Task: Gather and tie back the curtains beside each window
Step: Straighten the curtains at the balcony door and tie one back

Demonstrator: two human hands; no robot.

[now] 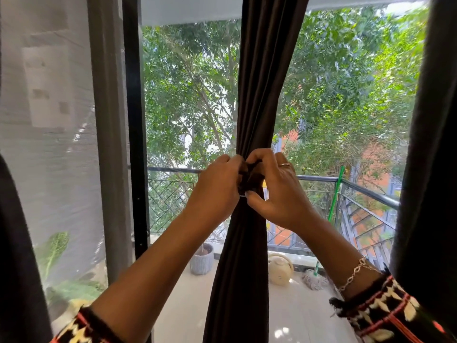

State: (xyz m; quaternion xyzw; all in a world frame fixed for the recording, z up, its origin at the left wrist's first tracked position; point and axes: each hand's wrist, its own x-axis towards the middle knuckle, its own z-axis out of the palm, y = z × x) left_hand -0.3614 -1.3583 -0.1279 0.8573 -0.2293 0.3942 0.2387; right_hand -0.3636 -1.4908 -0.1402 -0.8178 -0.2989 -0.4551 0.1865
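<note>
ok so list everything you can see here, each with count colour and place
middle curtain: one, dark brown, centre, gathered at the hands
side curtains: two, dark, left and right edges
sheer curtain: one, white, left
railing: one, grey, round the balcony
plant pot: one, grey, balcony floor
watering can: one, cream, balcony floor
mop: one, green handle, by the railing
left hand: grips the middle curtain
right hand: grips the middle curtain, ring and bracelet
</note>
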